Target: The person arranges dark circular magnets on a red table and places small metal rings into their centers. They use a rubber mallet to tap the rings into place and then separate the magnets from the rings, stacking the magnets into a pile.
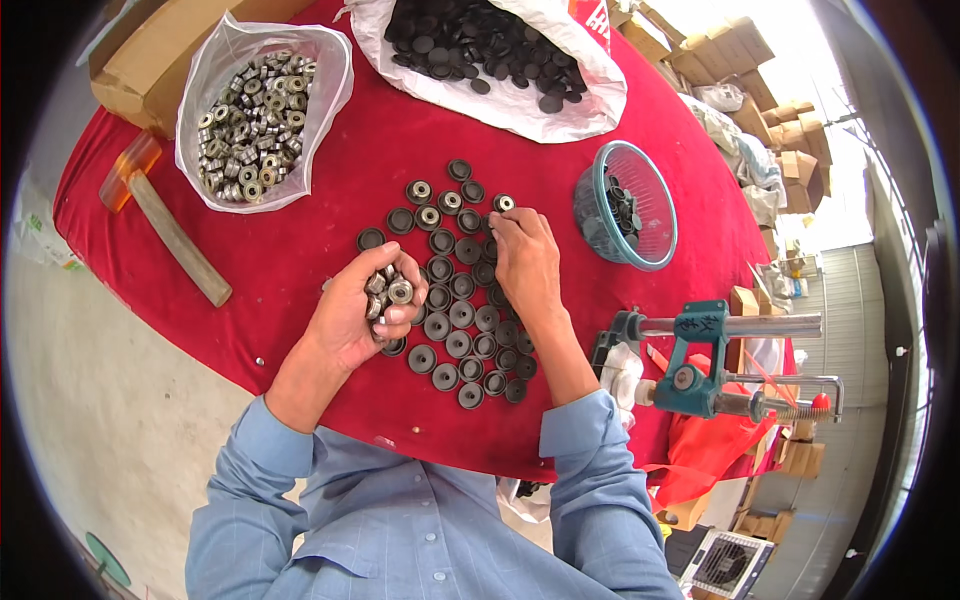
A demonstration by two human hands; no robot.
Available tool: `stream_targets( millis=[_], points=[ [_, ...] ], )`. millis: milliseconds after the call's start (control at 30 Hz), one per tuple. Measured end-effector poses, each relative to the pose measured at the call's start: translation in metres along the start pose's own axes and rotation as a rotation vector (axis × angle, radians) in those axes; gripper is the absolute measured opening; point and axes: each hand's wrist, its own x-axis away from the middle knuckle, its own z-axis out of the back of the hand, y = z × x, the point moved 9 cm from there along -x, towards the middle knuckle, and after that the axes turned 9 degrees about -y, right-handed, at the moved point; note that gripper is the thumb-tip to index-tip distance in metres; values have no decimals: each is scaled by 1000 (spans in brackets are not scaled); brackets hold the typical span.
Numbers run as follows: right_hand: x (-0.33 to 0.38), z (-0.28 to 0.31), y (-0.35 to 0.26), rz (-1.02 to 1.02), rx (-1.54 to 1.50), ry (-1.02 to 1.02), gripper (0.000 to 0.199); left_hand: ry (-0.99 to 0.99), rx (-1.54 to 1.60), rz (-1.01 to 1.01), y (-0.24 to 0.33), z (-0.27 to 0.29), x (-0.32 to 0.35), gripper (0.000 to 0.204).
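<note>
My left hand [365, 305] is cupped palm-up over the red tablecloth [300, 240] and holds a small heap of metal bearings [388, 292]. My right hand [524, 258] reaches forward with its fingertips pinched at a black round cap [503, 203] that has a bearing in it. Between and below both hands lie several rows of black round caps [462, 325], some of them with a bearing set in the middle, some hollow.
A clear bag of metal bearings [255, 115] stands at the back left, a white bag of black caps [490, 45] at the back. A teal mesh basket [628, 205] sits right. A wooden-handled mallet [165, 225] lies left. A teal hand press [700, 360] is clamped at the right edge.
</note>
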Motion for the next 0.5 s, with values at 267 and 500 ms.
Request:
stream_targets(
  millis=[267, 500],
  points=[
    [6, -1, -18, 37, 249, -56, 43, -18, 221, -39, 5, -5, -1, 37],
    [23, 23, -22, -123, 0, -27, 37, 78, 437, -166, -5, 7, 20, 26]
  ],
)
